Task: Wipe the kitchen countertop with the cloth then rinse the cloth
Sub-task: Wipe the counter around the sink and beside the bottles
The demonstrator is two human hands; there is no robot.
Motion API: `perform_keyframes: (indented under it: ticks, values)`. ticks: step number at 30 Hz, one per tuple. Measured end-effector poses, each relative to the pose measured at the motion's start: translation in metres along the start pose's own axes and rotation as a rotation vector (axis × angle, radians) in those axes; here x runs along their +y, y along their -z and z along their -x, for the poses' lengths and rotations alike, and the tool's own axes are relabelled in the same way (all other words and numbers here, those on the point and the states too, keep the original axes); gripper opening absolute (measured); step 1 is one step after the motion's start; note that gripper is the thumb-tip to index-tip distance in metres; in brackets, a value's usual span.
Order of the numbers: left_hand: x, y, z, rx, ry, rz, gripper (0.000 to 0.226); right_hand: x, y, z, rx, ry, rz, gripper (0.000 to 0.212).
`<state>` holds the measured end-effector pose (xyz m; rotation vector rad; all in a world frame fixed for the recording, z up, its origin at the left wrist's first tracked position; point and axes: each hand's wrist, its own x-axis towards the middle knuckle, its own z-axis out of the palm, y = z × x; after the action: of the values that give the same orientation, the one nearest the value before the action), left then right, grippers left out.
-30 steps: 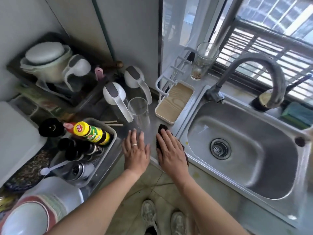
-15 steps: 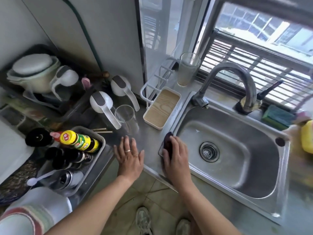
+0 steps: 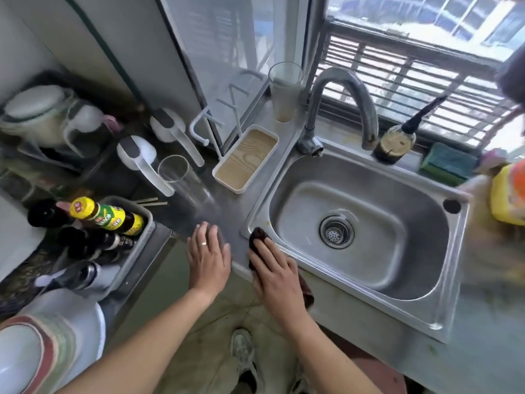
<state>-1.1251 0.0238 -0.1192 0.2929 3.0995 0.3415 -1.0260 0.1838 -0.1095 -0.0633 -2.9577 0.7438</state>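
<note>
A dark brown cloth [image 3: 258, 237] lies on the steel countertop [image 3: 224, 220] at the near left corner of the sink [image 3: 358, 280]. My right hand [image 3: 274, 275] presses flat on the cloth, covering most of it; a bit of cloth shows beyond the fingertips and another beside the wrist. My left hand [image 3: 208, 257] rests flat on the counter edge just left of it, fingers spread, holding nothing. The curved tap [image 3: 345, 92] stands at the back of the sink.
A clear glass [image 3: 177, 177] and two white jugs [image 3: 142, 160] stand behind my left hand. A white tray [image 3: 246, 157] sits by the sink's left rim. A bin of bottles [image 3: 113, 223] is at left. A sponge [image 3: 449, 163] and yellow bottle [image 3: 508, 194] lie at right.
My right hand has slid the cloth rightward from the counter strip to the sink's corner rim, then slightly back toward me. My left hand stays flat on the counter edge.
</note>
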Motion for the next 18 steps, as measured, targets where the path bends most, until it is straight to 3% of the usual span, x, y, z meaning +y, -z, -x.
perform_keyframes:
  ticks: [6,11,15,18]
  values:
    - [0.031,0.01,0.011,0.011,-0.091,0.023,0.035,0.043,0.03,0.053,0.127,-0.053,-0.099,0.045]
    - [0.031,0.011,0.007,0.021,-0.074,0.056,0.035,0.022,0.042,-0.013,0.27,-0.265,-0.393,0.062]
    - [0.025,0.014,0.006,0.029,-0.119,0.075,0.032,-0.003,0.027,-0.079,0.054,-0.323,-0.47,0.065]
    - [0.02,0.02,0.005,0.019,-0.121,0.092,0.029,-0.013,0.019,-0.086,-0.048,-0.321,-0.299,0.061]
